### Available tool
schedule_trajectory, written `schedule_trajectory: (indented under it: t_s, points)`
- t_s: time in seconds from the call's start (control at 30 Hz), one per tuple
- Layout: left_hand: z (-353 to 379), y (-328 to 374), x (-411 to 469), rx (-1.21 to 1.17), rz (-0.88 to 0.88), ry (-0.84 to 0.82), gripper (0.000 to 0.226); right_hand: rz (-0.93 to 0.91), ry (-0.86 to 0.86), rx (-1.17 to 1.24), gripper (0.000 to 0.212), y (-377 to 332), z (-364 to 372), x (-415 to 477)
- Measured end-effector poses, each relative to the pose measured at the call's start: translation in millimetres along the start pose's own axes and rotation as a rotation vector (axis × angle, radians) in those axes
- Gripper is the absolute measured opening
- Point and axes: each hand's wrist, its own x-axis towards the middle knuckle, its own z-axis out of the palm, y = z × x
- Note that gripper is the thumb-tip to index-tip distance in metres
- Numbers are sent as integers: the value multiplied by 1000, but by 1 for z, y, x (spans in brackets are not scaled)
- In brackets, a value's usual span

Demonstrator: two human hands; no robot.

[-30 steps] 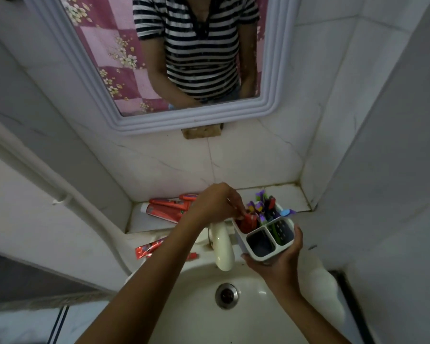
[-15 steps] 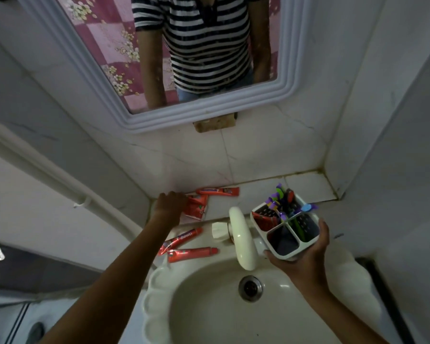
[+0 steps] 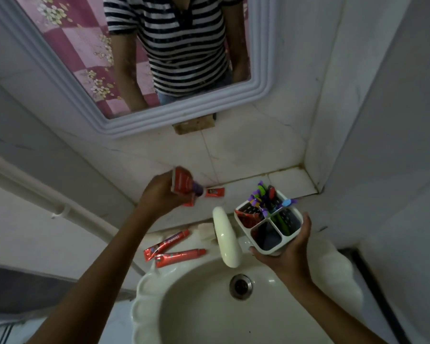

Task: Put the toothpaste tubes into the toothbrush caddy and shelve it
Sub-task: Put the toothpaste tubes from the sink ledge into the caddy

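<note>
Toothpaste tube lifted over the ledge, caddy held beside the tap.

Left hand [image 3: 163, 196] closed around a red toothpaste tube [image 3: 181, 182]; right hand [image 3: 287, 247] cupping the white toothbrush caddy [image 3: 268, 225] from below. Two more red tubes [image 3: 174, 249] lying on the sink rim [image 3: 144, 291], another tube [image 3: 215, 191] on the ledge.

One red tube [image 3: 166, 245] lay on the sink [image 3: 144, 289] edge, and it had white letters that read "closeup". The tube just beside it [image 3: 180, 256] had marks too small to read. No other words could be read.
</note>
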Motion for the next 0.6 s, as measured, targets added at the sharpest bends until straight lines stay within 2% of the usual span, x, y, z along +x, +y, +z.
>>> schedule_trajectory:
  t_s: [0.1, 0.2, 0.33, 0.43, 0.6]
  points:
    - [-15, 62, 0, -344, 109, -58, 47, -3, 12, 10, 159, -2, 0, -1]
    - [-14, 110, 3, -448, 206, -265, 49, -11, 4, -11, 157, 0, -1, -1]
    - [17, 149, 8, -247, 354, -426, 49, -6, -26, 7, 153, -4, -4, 1]
    - [48, 162, 8, -106, 337, -454, 50, -21, -33, -10, 145, -6, -6, 3]
    - [66, 164, 6, -45, 273, -432, 49, 27, -30, -35, 145, -2, -6, 4]
